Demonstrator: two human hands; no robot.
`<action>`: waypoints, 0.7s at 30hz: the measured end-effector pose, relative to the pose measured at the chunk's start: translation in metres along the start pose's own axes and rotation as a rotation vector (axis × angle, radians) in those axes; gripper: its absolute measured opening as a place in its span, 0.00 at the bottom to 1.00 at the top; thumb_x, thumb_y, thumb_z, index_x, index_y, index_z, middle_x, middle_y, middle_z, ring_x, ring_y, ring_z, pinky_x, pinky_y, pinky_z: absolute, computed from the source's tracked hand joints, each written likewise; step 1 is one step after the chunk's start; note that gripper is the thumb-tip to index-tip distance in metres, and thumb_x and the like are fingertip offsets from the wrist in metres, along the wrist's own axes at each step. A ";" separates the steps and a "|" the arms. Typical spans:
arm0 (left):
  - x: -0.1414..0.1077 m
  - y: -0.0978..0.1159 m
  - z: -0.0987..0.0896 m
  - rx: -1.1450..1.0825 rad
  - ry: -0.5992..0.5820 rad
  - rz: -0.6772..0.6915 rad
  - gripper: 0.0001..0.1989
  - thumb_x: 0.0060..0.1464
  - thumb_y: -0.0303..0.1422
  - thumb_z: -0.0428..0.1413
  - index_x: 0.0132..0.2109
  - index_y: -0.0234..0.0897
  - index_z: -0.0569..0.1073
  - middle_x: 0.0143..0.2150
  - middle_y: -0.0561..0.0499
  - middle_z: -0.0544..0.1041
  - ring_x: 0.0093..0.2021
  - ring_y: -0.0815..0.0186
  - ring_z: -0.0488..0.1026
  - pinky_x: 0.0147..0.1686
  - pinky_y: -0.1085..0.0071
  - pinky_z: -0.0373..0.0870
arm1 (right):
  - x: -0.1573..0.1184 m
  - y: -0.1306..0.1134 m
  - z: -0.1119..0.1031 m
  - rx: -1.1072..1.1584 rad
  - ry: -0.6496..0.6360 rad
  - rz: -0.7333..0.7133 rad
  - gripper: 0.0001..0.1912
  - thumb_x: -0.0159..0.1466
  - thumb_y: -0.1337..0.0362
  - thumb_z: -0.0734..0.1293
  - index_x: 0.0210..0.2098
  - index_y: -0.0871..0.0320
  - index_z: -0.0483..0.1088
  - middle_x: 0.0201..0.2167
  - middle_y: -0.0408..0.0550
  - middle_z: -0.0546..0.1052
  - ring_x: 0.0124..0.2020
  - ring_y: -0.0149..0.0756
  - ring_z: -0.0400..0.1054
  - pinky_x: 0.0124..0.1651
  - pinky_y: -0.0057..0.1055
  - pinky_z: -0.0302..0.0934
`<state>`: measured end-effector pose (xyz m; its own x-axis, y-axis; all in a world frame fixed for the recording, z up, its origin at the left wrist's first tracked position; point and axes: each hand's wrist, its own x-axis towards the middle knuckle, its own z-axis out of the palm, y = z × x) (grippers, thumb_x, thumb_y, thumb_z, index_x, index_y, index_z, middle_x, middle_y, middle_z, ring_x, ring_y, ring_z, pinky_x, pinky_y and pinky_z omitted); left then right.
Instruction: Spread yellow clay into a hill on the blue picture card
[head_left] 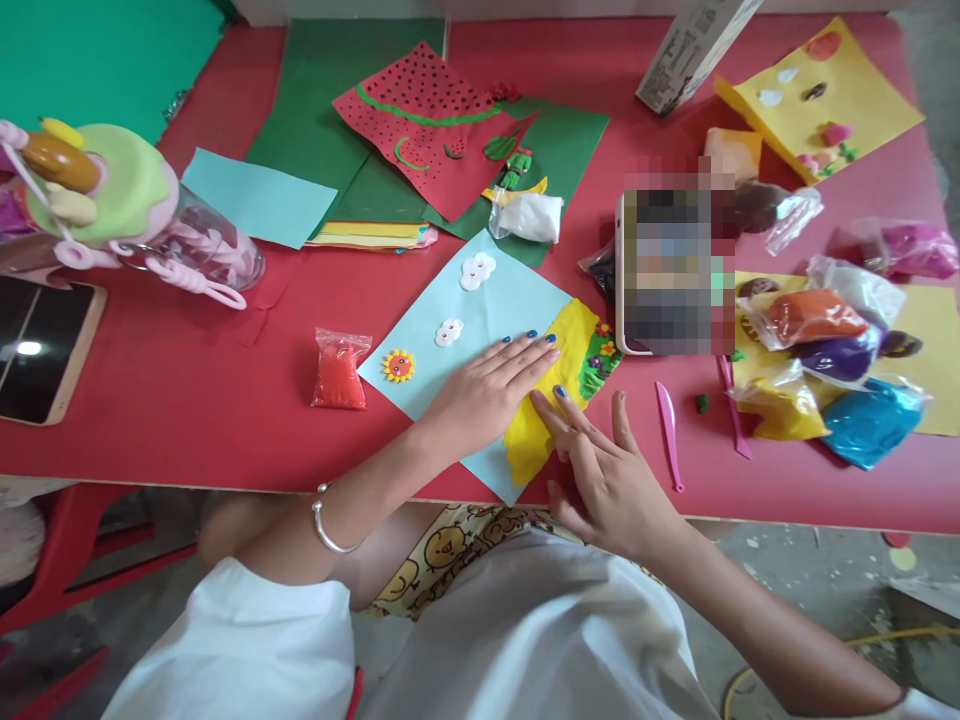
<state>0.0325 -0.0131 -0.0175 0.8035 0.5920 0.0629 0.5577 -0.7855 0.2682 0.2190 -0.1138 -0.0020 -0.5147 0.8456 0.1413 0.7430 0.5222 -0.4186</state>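
Note:
A light blue sheet of paper [420,300] lies turned cornerwise on the red table before me. On it are two white clay clouds [478,271], an orange and yellow clay sun [398,366], and a spread layer of yellow clay [528,448] beside a green clay strip [598,372] with small flowers. My left hand [491,385] rests flat across the paper, its fingertips on the yellow clay. With fingers spread, my right hand [596,460] touches the same yellow layer with its index finger; other fingers are lifted. Neither hand holds anything.
A phone [664,275] stands right of the paper, near pink clay knives [669,435] and several bagged clays [874,420]. A red clay bag [341,370] lies left. Behind are a watermelon picture [431,120] and green sheets [322,120]. A decorated cup [210,245] stands far left.

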 end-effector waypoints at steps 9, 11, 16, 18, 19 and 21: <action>0.000 0.000 -0.001 0.002 -0.008 0.004 0.28 0.63 0.22 0.41 0.69 0.30 0.55 0.71 0.47 0.59 0.71 0.62 0.54 0.68 0.61 0.56 | -0.006 -0.011 0.004 0.004 -0.019 -0.062 0.13 0.56 0.69 0.56 0.42 0.56 0.61 0.64 0.62 0.65 0.67 0.47 0.58 0.72 0.52 0.32; 0.000 0.000 -0.002 0.008 -0.023 0.004 0.29 0.62 0.21 0.42 0.70 0.30 0.55 0.71 0.47 0.58 0.71 0.63 0.53 0.69 0.62 0.55 | -0.007 -0.013 0.005 0.008 -0.030 -0.067 0.13 0.56 0.69 0.57 0.41 0.57 0.61 0.64 0.63 0.64 0.66 0.47 0.58 0.72 0.52 0.35; 0.001 0.001 -0.003 0.003 -0.026 0.003 0.29 0.62 0.21 0.43 0.69 0.29 0.56 0.71 0.47 0.58 0.71 0.63 0.54 0.69 0.64 0.54 | -0.009 -0.018 0.008 0.032 -0.041 -0.099 0.17 0.57 0.69 0.57 0.46 0.59 0.62 0.63 0.64 0.65 0.66 0.47 0.58 0.70 0.54 0.41; 0.001 0.001 -0.002 0.002 -0.015 0.004 0.28 0.62 0.22 0.43 0.69 0.29 0.56 0.71 0.47 0.59 0.71 0.63 0.54 0.69 0.64 0.54 | -0.010 -0.019 0.008 0.038 -0.042 -0.105 0.19 0.57 0.70 0.57 0.48 0.61 0.62 0.62 0.65 0.67 0.66 0.47 0.59 0.70 0.54 0.43; 0.001 0.001 -0.002 0.001 -0.009 0.005 0.28 0.63 0.22 0.43 0.69 0.29 0.57 0.71 0.47 0.59 0.71 0.62 0.54 0.69 0.63 0.54 | -0.011 -0.020 0.008 0.037 -0.043 -0.106 0.20 0.57 0.70 0.57 0.49 0.62 0.62 0.62 0.65 0.67 0.66 0.47 0.59 0.70 0.54 0.44; 0.001 0.001 -0.001 0.001 0.001 0.006 0.27 0.63 0.22 0.43 0.69 0.28 0.57 0.71 0.46 0.59 0.70 0.62 0.55 0.69 0.63 0.54 | -0.011 -0.021 0.007 0.039 -0.045 -0.115 0.20 0.58 0.70 0.57 0.50 0.62 0.62 0.62 0.65 0.67 0.65 0.46 0.60 0.69 0.53 0.45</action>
<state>0.0338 -0.0130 -0.0162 0.8067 0.5874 0.0653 0.5530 -0.7892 0.2670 0.2060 -0.1348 -0.0008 -0.6148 0.7742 0.1505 0.6610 0.6100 -0.4371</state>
